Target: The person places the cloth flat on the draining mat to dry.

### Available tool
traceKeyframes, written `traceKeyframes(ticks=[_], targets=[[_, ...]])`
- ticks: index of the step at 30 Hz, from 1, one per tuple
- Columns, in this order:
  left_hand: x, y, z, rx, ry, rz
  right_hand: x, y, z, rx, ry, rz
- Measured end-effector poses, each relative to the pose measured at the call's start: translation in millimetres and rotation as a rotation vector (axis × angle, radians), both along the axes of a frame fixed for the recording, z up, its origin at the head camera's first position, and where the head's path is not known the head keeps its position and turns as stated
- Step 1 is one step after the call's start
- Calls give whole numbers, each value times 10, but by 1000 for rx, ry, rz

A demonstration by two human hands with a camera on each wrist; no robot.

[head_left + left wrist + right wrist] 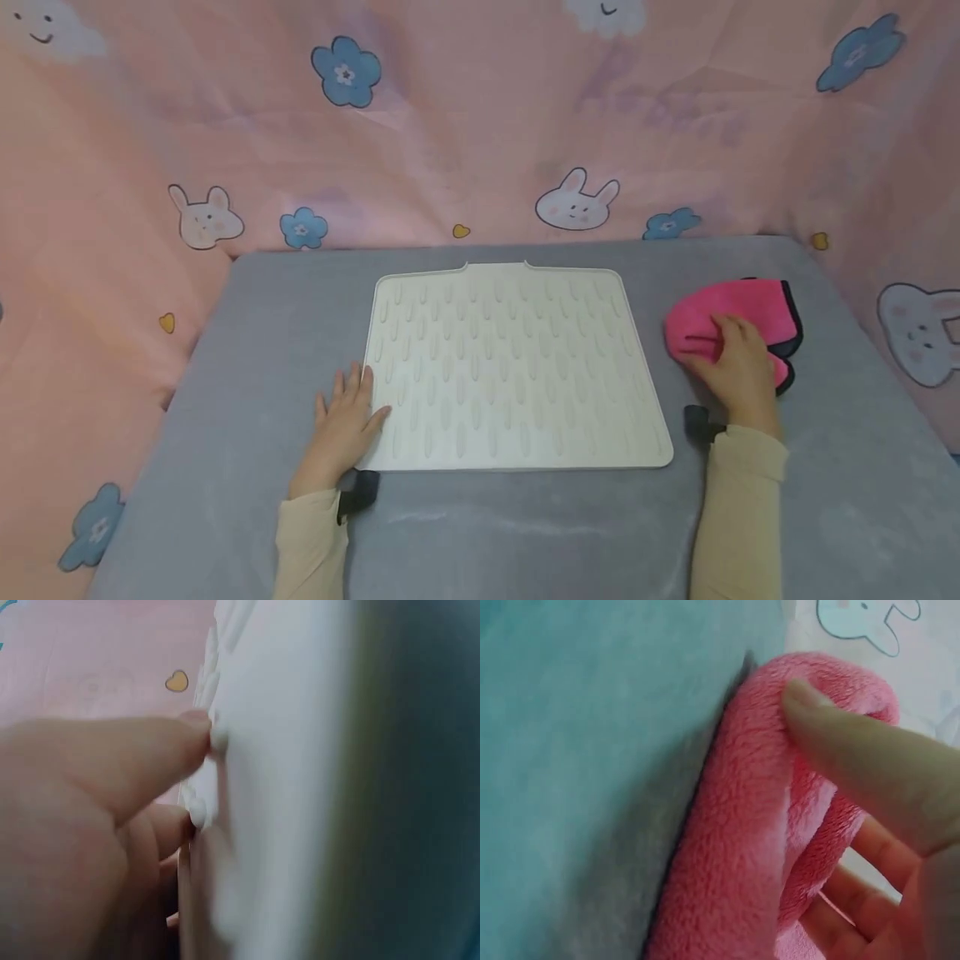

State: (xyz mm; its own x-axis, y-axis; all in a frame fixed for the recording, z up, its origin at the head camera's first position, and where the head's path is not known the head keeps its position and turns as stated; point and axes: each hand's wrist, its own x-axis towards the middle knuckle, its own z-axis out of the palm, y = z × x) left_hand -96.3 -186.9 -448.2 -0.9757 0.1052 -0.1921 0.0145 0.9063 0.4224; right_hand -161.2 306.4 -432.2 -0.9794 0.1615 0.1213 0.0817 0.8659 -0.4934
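A white draining mat (517, 367) with rows of raised oval ribs lies flat on the grey-covered table, its lipped notch at the far edge. My left hand (341, 429) rests at the mat's left edge with fingers spread, the thumb over the rim. In the left wrist view the thumb (150, 750) touches the ribbed surface of the mat (277, 750). To the right of the mat, my right hand (738, 375) pinches a folded pink plush cloth (697, 312) with black edging. The right wrist view shows the thumb (840, 739) pressing into the bunched cloth (727, 847), other fingers behind it.
Grey fabric (525, 533) covers the table. A pink curtain (450, 142) printed with rabbits, clouds and flowers hangs behind and along both sides. Black wrist cameras, left (360, 492) and right (701, 425), sit at the cuffs.
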Motion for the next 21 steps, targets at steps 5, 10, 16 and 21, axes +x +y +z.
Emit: traceKeyframes(ticks=[5, 10, 16, 21], targets=[[32, 27, -31, 13, 28, 2, -12, -26, -62, 59, 121, -40], [62, -21, -27, 20, 21, -2, -72, -106, -118, 70, 290, -55], [43, -22, -41, 9, 22, 3, -75, -110, -153, 7, 324, -101], [30, 7, -68, 12, 9, 8, -31, -107, -104, -64, 363, -156]])
